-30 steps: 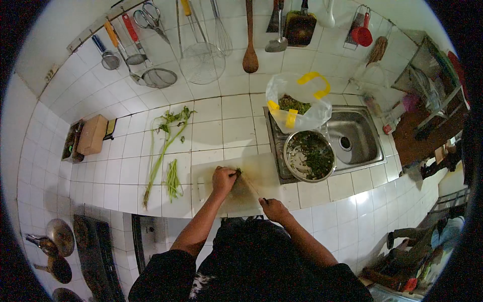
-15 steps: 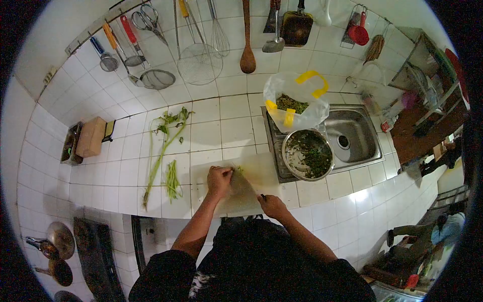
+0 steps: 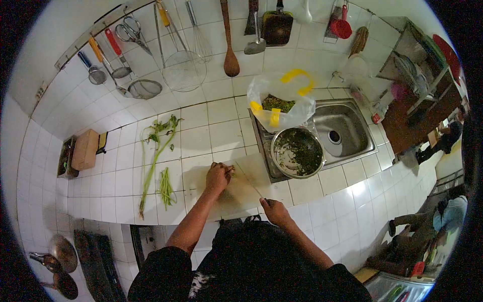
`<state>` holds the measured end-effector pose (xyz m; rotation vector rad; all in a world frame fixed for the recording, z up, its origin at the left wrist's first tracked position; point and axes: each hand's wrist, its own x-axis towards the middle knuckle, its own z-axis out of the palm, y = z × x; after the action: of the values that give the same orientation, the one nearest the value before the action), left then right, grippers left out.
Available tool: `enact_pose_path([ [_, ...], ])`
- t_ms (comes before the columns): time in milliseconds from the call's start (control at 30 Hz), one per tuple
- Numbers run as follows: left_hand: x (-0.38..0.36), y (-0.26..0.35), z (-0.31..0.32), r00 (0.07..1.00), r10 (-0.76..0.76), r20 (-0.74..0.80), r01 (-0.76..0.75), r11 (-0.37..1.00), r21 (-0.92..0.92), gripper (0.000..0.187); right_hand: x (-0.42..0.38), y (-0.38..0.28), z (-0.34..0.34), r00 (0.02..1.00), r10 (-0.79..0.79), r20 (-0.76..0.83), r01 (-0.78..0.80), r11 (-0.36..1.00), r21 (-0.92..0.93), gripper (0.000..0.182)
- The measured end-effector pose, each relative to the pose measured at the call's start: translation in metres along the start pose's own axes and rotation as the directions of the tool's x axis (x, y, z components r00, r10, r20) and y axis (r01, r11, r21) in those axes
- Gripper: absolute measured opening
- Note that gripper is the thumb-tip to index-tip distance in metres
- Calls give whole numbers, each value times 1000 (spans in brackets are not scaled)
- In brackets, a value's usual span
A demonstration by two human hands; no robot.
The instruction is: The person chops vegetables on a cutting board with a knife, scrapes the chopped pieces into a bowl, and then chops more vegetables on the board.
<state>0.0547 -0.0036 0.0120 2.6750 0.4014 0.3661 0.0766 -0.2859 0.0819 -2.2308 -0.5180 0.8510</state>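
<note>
My right hand [image 3: 275,211] grips the handle of a kitchen knife [image 3: 249,181], whose blade slants away toward the upper left and shows as a thin line. Under it lies a pale cutting board [image 3: 251,201]. My left hand [image 3: 218,177] is closed on the board, left of the blade tip, its fingertips pinched around something small that I cannot make out. To the left, a small bunch of green stems [image 3: 165,188] lies on the tiles beside long leafy stalks [image 3: 160,151]. A steel bowl [image 3: 320,146] of chopped greens stands right of the board.
Behind the bowl sits a clear plastic bag [image 3: 297,119] with yellow handles, holding greens. A steel sink [image 3: 354,118] is at the right. A brown box [image 3: 85,150] stands far left. Utensils, including a wooden spoon [image 3: 231,63], hang on the wall. Other people [image 3: 427,226] are at lower right.
The knife blade has turned from showing its broad side to nearly edge-on. Both hands stay at the board, and the whole view has shifted slightly.
</note>
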Motion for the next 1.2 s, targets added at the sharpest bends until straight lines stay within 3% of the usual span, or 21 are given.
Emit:
enact_pose_path([
  [100, -5, 27, -38, 996, 86, 18, -86, 996, 13, 34, -3, -1, -10, 997, 54, 55, -52, 998, -35, 60],
  [233, -3, 8, -23, 986, 169, -4, -169, 986, -1, 33, -1, 4, -8, 993, 104, 64, -100, 994, -51, 65],
  [400, -8, 10, -1, 996, 82, 34, -82, 997, -6, 26, -1, 1, -5, 996, 67, 53, -66, 998, -20, 67],
  [533, -14, 11, 3, 995, 101, 1, -101, 995, 16, 22, 2, 0, -1, 986, 99, 132, -89, 993, -81, 69],
  [700, -15, 21, -6, 995, -104, 8, 104, 988, -114, 17, -3, -11, -6, 977, 111, 181, -88, 988, -127, 68],
  [767, -17, 15, 3, 993, -112, -48, 104, 986, -131, 16, -6, -14, -8, 985, 1, 174, 30, 984, -176, 67],
  [800, -18, 12, 6, 987, -121, -103, 105, 984, -147, 16, -6, -13, -8, 985, 1, 175, 30, 984, -177, 67],
  [933, -19, 5, 12, 990, -119, -75, 109, 987, -122, 19, -1, -9, -4, 986, 28, 163, -6, 991, -133, 68],
  [1000, -19, 8, 11, 974, -223, -30, 213, 958, -190, 21, 1, -8, -3, 987, 51, 152, -34, 993, -110, 69],
  [1100, -21, 8, 3, 980, -196, -19, 190, 966, -174, 22, 3, -9, -5, 977, 80, 195, -42, 981, -190, 70],
  [1200, -23, 8, 2, 986, -162, -34, 153, 971, -182, 21, 2, -11, -6, 981, -32, 193, 67, 981, -181, 72],
])
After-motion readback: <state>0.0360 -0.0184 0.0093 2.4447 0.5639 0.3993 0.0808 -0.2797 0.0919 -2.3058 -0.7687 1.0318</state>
